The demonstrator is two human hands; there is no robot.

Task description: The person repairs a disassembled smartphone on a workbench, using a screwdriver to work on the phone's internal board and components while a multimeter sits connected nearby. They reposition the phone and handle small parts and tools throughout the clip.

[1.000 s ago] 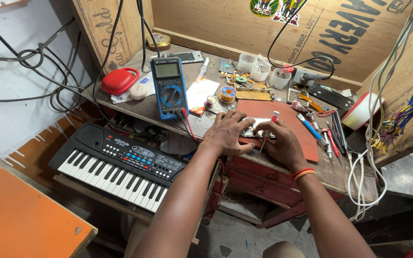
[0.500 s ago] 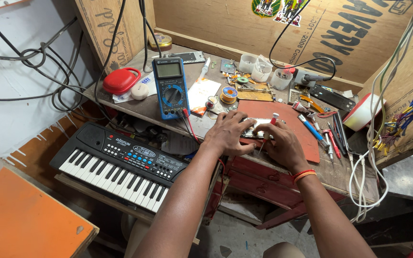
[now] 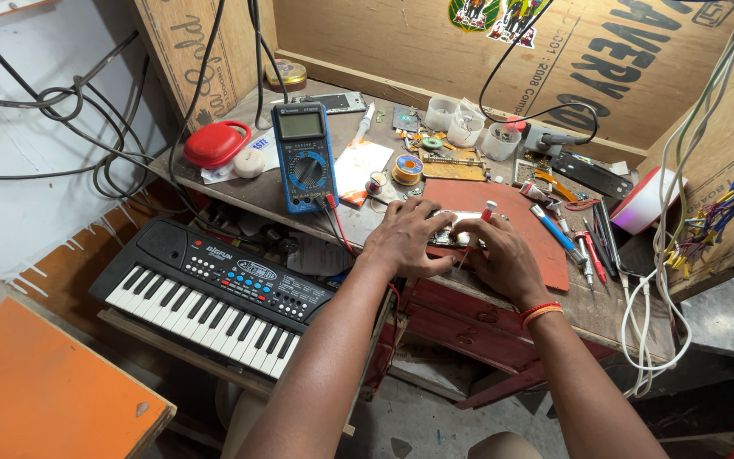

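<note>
Head view only.

Left hand (image 3: 405, 238) pressed flat, fingers together, on a small opened device (image 3: 450, 231) near the surface's front edge, on the red mat (image 3: 520, 223); probably pinning it so it can't slide. Right hand (image 3: 503, 259) closed around a red-capped screwdriver (image 3: 479, 228), tip angled down at the device's right end. Device mostly covered by both hands, so detail can't be read.

Blue multimeter (image 3: 303, 157) propped just left of the work, display facing the person, red and black leads trailing toward the front edge; likely kept in easy reach. Solder spool (image 3: 407, 169) just behind the hands. Clear cups (image 3: 466, 127) of small parts toward the back edge. Row of hand tools (image 3: 571, 242) along the mat's right side, handles toward the person.

Red oval case (image 3: 216, 143) at the left edge. Black toy keyboard (image 3: 214, 293) on a lower shelf, front left. Colourful sticker (image 3: 496, 13) on the brown printed board wall behind.
</note>
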